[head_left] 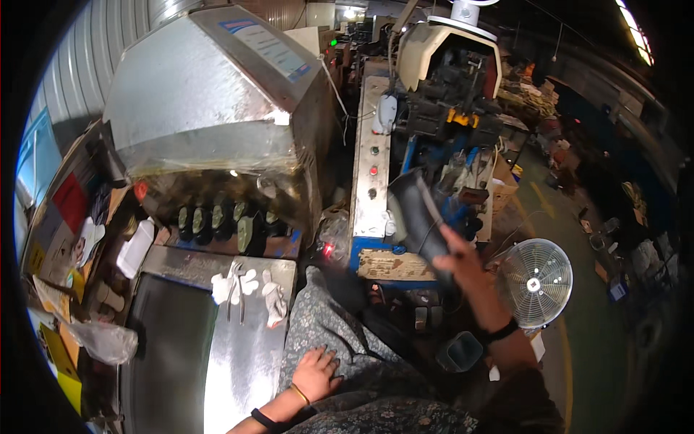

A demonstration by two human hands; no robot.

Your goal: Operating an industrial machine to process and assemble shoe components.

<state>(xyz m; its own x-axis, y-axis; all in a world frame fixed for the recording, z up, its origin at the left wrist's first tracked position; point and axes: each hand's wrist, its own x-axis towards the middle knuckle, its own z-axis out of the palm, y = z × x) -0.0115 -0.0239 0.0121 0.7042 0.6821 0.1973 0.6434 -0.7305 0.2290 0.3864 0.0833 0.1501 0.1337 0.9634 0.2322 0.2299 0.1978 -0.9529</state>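
My right hand [466, 267], its arm reaching up from the lower right, grips the lower end of a black boot [421, 220]. Motion blurs the boot, and part of the fingers is behind it. The boot is tilted in front of a machine with a cream hood [419, 58] and a panel of buttons [374, 159]. My left hand [316, 374] lies on the flowered apron [329, 318] over my lap, fingers spread a little and holding nothing. To its upper left, white gloves [275, 300] and a metal plier-like tool [236, 278] rest on a shiny metal table [246, 362].
Under a large metal hood [202, 94] stand several dark shoes [220, 220] with green tops. A black conveyor belt [170, 347] runs at the left, beside a clear plastic bag [105, 341]. To the right are a round fan [535, 283] and a grey bin [463, 351].
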